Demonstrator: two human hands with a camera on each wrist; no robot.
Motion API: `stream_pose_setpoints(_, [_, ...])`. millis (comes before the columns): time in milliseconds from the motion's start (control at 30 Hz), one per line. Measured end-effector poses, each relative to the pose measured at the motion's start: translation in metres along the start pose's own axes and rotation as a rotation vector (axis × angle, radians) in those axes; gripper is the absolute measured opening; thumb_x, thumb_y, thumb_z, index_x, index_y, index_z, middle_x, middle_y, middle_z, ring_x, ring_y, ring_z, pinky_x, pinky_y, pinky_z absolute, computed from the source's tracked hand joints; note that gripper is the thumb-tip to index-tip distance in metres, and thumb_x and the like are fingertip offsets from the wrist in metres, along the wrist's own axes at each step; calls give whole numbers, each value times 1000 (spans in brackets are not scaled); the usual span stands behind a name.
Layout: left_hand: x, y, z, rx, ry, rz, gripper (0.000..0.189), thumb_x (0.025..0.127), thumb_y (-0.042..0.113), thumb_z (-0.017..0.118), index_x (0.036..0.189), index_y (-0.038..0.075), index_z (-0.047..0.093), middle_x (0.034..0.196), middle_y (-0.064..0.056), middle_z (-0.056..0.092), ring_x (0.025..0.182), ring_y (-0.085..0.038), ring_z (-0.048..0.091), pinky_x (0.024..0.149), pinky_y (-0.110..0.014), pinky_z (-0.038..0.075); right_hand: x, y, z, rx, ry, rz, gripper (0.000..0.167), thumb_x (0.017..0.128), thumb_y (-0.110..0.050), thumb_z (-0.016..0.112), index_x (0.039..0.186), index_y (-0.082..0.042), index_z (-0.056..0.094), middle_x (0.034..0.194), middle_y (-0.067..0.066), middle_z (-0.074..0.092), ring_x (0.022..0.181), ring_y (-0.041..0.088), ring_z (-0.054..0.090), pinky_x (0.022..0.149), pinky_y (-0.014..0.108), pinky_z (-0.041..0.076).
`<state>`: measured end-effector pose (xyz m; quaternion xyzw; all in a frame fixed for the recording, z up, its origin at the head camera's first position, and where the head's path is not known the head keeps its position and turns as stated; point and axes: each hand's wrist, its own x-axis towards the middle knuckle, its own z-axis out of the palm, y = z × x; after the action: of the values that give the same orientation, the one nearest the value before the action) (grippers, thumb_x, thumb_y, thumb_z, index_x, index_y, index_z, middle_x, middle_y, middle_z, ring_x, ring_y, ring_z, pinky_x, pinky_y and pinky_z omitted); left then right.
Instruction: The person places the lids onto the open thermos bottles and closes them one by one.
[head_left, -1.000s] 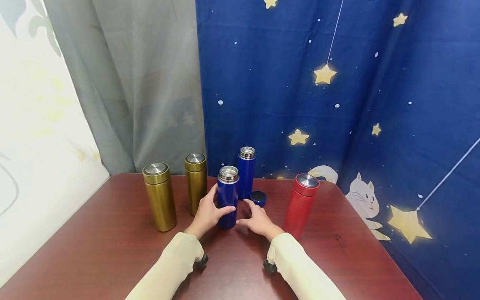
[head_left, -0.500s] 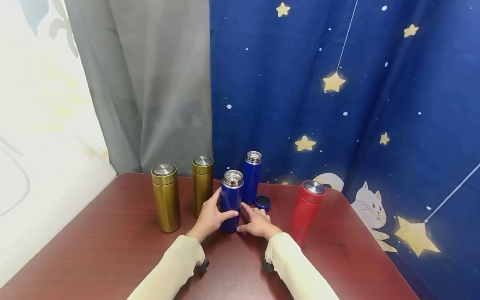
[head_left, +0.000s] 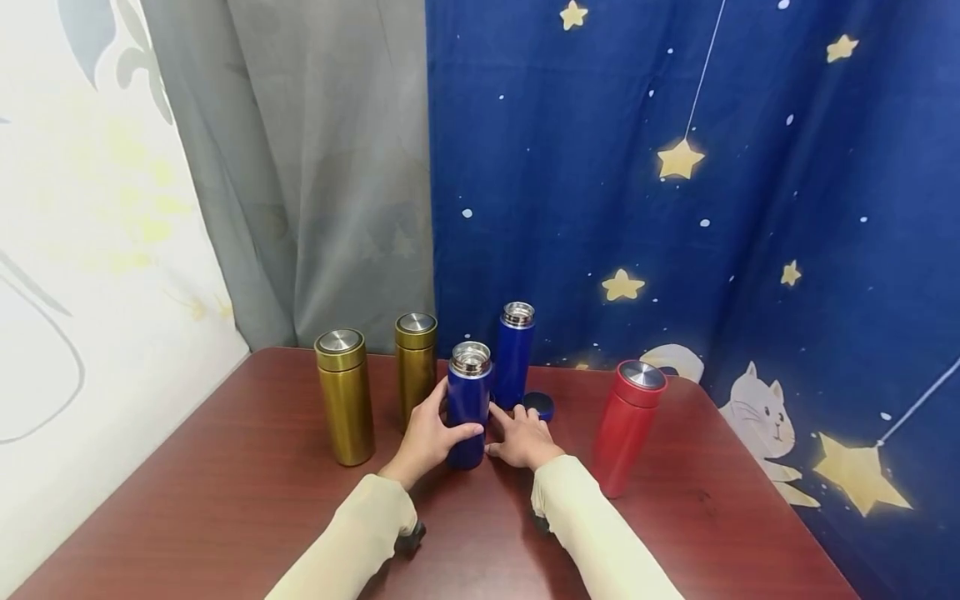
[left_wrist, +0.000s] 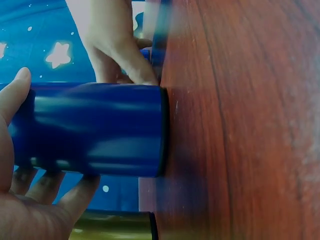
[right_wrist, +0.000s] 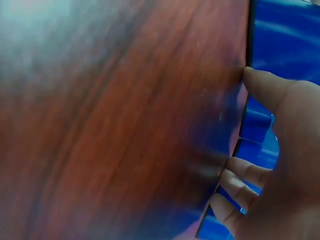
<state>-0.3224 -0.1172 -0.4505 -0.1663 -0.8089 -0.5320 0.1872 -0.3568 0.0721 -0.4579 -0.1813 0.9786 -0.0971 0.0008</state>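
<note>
Your left hand (head_left: 427, 437) grasps the front blue bottle (head_left: 468, 412), thumb on the near side, fingers round the far side. That bottle stands upright at the centre of the table (head_left: 225, 517), mouth uncovered. Your right hand (head_left: 525, 437) is spread, no grip evident: thumb at the bottle's base, other fingers close to the lid (head_left: 538, 407).

Step in hand, as judged: steadying the bottle while the right hand works low beside it. The next right-hand move calls for a firm left hold and care not to knock the open rear blue bottle (head_left: 514, 362) just behind.

Outward: near gold bottle (head_left: 348, 412) and far gold bottle (head_left: 416, 367) on your left, red bottle (head_left: 628, 429) on your right, all capped.

Not verifiable: firm thumb contact; what fills the gap between the blue bottles; full fingertip contact with the lid.
</note>
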Motion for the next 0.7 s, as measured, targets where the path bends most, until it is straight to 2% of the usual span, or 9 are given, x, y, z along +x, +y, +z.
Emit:
stream_pose_setpoints(200, [0,1,0,2,1,-20,93,73,29,87,148,7,37,136,-17,54,119,-35,57,93,-50,49,9,-4,-2,-47,-24,40,78,86,-52,68,152,-35,32,119,16,49,104,34,44,92,48,42])
stream_pose_setpoints(333, [-1,3,1,6,2,-10,93,73,28,87,148,7,37,135,-18,54,117,-35,58,92,-50,50,11,-4,-4,-61,-35,60,76,86,-54,66,152,-36,33,116,16,49,100,33,44,89,47,43])
stream_pose_setpoints(567, [0,4,-2,-7,-1,-29,94,72,26,88,148,8,37,137,-17,53,119,-35,56,94,-51,48,9,-3,-3,-31,-12,52,76,84,-52,70,150,-34,37,117,17,50,102,35,46,90,48,45])
stream_pose_setpoints(700, [-1,2,-4,-3,-5,-34,93,73,27,87,149,8,36,137,-17,53,119,-35,56,95,-52,47,7,-2,-2,24,16,34,76,82,-50,73,148,-32,40,114,16,51,100,34,45,88,48,46])
